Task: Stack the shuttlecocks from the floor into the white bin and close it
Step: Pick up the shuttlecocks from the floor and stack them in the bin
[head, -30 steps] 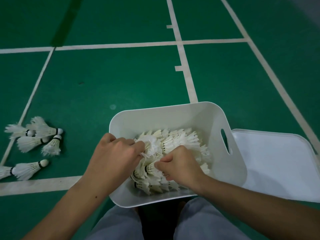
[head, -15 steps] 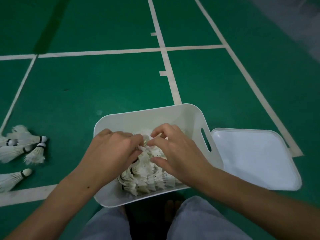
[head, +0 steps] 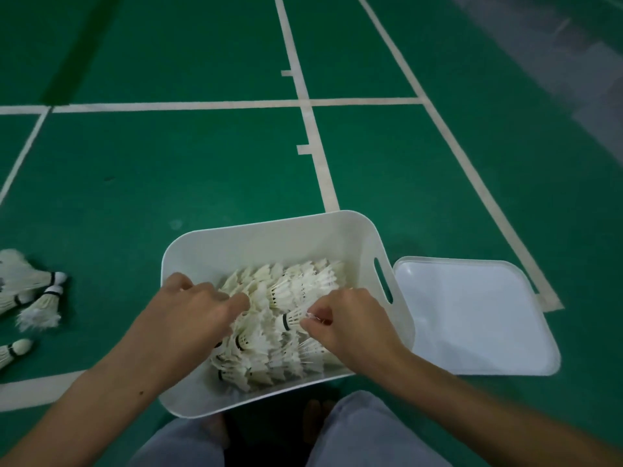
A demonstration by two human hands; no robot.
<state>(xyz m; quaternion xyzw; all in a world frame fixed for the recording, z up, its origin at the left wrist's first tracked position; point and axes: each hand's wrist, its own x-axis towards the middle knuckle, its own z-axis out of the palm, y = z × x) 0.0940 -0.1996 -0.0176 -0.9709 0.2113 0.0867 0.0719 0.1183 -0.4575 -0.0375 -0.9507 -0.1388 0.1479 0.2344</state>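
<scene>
The white bin stands on the green floor in front of my knees, holding rows of white feather shuttlecocks. My left hand is inside the bin on the left, knuckles up, fingers curled down into the feathers; what it holds is hidden. My right hand is at the bin's right side and pinches the feathers of one shuttlecock lying with its black-banded cork to the left. The bin's white lid lies flat on the floor to the right. Several loose shuttlecocks lie on the floor at far left.
White court lines cross the green floor; one runs up from behind the bin. My grey-trousered knees are at the bottom edge, close to the bin's near rim. A grey strip of floor lies at the top right.
My right hand has moved from the middle of the bin toward its right side and now pinches a single shuttlecock. My left hand stays on the left rows. The view shifted slightly.
</scene>
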